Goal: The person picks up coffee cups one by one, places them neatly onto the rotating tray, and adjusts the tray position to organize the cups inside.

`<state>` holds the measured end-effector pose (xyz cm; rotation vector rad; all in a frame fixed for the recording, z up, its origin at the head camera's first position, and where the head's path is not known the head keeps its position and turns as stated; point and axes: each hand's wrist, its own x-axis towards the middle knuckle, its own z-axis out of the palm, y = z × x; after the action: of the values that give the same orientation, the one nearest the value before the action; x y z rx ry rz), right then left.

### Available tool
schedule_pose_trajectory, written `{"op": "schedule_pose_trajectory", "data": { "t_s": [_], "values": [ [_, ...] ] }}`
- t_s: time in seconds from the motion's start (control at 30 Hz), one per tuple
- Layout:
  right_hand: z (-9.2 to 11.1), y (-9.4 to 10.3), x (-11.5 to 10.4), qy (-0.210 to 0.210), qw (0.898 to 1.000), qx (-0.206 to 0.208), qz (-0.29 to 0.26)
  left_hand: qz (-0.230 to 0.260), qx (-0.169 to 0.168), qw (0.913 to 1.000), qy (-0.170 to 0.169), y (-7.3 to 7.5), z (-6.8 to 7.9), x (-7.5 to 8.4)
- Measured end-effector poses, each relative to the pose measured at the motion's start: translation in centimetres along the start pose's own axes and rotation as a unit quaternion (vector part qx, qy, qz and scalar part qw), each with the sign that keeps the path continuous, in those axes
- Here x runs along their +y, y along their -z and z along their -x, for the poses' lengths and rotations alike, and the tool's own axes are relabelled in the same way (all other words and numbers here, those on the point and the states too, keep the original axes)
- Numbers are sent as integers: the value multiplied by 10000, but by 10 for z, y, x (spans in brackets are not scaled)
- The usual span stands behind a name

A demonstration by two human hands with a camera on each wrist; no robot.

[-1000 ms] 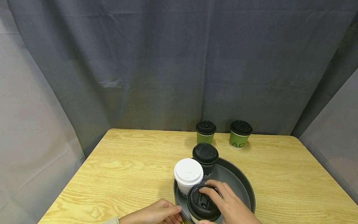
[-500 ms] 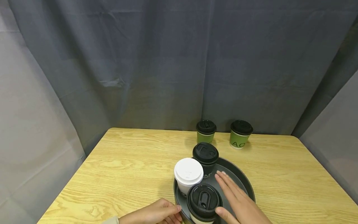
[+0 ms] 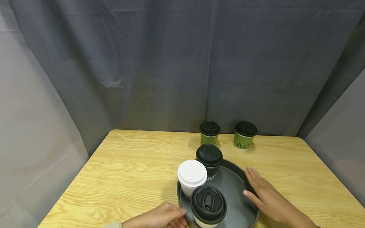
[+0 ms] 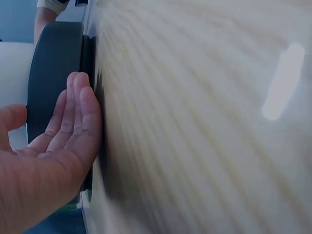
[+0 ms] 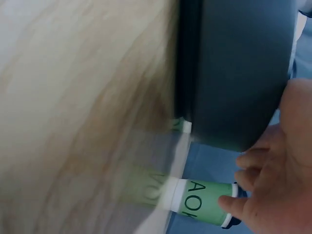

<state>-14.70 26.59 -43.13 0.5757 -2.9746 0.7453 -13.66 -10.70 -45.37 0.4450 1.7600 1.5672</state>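
Observation:
A round dark grey tray (image 3: 232, 193) stands on the table. My left hand (image 3: 163, 217) holds its left side, thumb at the rim and fingers along the outer wall, as the left wrist view shows. At the tray's right rim is my right hand (image 3: 269, 199), fingers extended and thumb apart; whether it touches the rim I cannot tell. On the tray, upright and close together along the left, are a black-lidded paper cup (image 3: 208, 205) in front, a white-lidded cup (image 3: 192, 177) and a black cup (image 3: 209, 160).
Behind the tray, two green cups with black lids, the left cup (image 3: 209, 134) and the right cup (image 3: 244, 137), stand near the far edge of the wooden table (image 3: 137, 171). A dark grey curtain (image 3: 159, 69) hangs behind.
My right hand has let go of the front black-lidded cup and moved right to the tray's right rim, its fingers straightening. My left hand has stayed at the tray's left side.

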Motion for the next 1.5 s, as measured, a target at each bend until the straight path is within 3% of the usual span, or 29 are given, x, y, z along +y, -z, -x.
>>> {"op": "schedule_pose_trajectory", "data": {
  "t_s": [0.37,0.57,0.9,1.07,1.3,1.5],
  "values": [
    [1,-6,4,40,10000,-24,-70,-154,-220,9996,-131,-2,2,-2],
    [4,-6,1,-229,9997,-99,-31,-324,-312,9989,-130,3,0,-1],
    [19,-18,-15,-545,9962,141,667,47,-28,9999,132,16,-1,4],
    [27,-27,-24,-778,9906,284,1092,-175,155,9997,93,29,-9,9],
    [31,-34,-30,-662,9862,640,1376,-328,297,9988,200,38,-14,13],
    [30,-28,-33,-979,9828,392,1517,-251,346,9989,188,36,-14,13]
  ]
}}
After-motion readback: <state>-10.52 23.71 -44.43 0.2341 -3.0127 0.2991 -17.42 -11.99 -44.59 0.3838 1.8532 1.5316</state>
